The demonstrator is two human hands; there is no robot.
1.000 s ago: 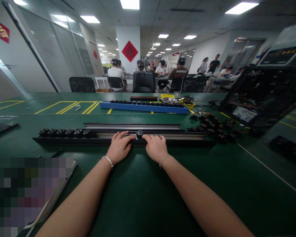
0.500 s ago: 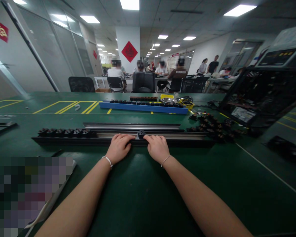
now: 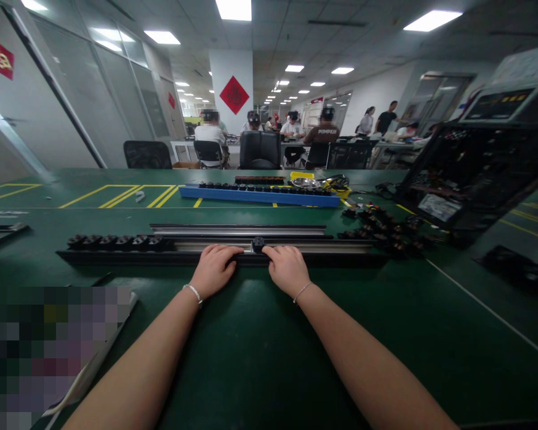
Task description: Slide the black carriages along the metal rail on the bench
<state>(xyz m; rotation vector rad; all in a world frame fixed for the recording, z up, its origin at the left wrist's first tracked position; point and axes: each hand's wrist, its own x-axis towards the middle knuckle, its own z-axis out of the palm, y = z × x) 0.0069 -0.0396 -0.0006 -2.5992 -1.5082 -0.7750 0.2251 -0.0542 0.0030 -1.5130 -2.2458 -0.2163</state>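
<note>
A long black rail [image 3: 130, 258] with a metallic channel lies across the green table in front of me. My left hand [image 3: 213, 269] is closed over its near edge, thumb in front and index finger stretched along the channel. Just beyond that fingertip stands a thin pale upright piece [image 3: 251, 245]. Beside it in the channel sits a small black fan-like part [image 3: 259, 242]. My right hand [image 3: 289, 269] is closed at this part's right side, the index fingertip touching it; its thumb is mostly hidden. Several similar black parts [image 3: 124, 240] fill the rail's left end.
Another rail [image 3: 237, 229] lies just behind. Farther back is a blue strip [image 3: 260, 196] lined with black parts. A heap of loose black parts [image 3: 385, 230] lies by the right end, near a dark open machine [image 3: 470, 173]. People [image 3: 210, 134] sit at tables beyond.
The small black part has shifted slightly right along the channel, with my right hand beside it. My left hand stays nearly in place. A standing person in the background has stretched out an arm.
</note>
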